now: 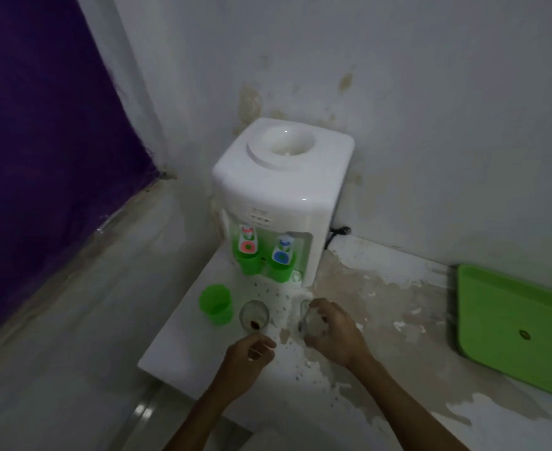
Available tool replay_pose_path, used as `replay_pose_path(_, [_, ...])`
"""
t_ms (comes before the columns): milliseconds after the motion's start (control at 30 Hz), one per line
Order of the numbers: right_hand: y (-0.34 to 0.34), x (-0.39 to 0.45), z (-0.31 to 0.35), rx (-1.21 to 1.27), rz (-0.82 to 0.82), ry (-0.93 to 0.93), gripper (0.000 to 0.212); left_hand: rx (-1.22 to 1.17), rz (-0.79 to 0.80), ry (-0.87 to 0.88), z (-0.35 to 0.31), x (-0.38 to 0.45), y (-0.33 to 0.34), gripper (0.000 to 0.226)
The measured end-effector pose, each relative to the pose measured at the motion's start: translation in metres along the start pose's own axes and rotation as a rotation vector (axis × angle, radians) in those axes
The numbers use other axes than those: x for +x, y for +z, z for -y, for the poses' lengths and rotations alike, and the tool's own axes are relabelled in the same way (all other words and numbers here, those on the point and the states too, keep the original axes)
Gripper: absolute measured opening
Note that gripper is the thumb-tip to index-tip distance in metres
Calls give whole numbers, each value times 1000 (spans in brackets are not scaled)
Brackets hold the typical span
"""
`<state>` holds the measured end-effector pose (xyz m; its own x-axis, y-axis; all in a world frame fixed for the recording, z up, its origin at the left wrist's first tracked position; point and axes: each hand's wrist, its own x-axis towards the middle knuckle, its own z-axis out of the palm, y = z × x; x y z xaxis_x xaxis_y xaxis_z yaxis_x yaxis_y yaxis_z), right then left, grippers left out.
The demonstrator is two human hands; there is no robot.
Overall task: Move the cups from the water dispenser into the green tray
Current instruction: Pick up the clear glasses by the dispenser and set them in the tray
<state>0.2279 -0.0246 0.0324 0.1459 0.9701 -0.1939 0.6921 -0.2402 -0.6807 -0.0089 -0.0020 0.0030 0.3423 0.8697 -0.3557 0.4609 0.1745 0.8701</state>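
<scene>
A white water dispenser (281, 177) stands in the corner on a worn counter (382, 307). A green tray (509, 323) lies well apart at the right. Two green cups (249, 258) sit under the taps; a third green cup (216, 304) and a glass (254, 315) stand in front. The right hand (333, 333) has fingers wrapped around a clear glass (312, 323). The left hand (248, 356) hovers near the middle glass, fingers loosely curled.

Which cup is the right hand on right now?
The clear glass under the right hand, right of the other clear glass; the green cups stand untouched.
</scene>
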Motion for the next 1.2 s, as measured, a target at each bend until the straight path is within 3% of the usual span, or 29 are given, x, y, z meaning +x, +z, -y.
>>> replay_pose_path(200, [-59, -33, -13, 142, -99, -26, 68, -376, 70, -250, -50, 22, 71, 7])
replay_pose_path(333, [-94, -56, -30, 247, -119, -31, 61, -670, 231, -473, -81, 21, 113, 28])
replay_pose_path(667, [-160, -106, -110, 461, -150, 55, 53, -1011, 504, -585, -132, 13, 217, 45])
replay_pose_path(800, [-187, -119, -153, 542, -104, 163, 50, -958, 470, -622, -145, 25, 266, 46])
replay_pose_path(900, [-208, -128, -187, 580, -161, 218, 46, -823, 359, -587, -156, 39, 302, 41])
replay_pose_path(1033, [-233, -137, -230, 674, -254, 339, 40, -464, 258, -425, -179, 62, 342, 24])
replay_pose_path(1200, [-246, -137, -272, 744, -365, 435, 30, -59, 180, -78, -210, 97, 386, 37])
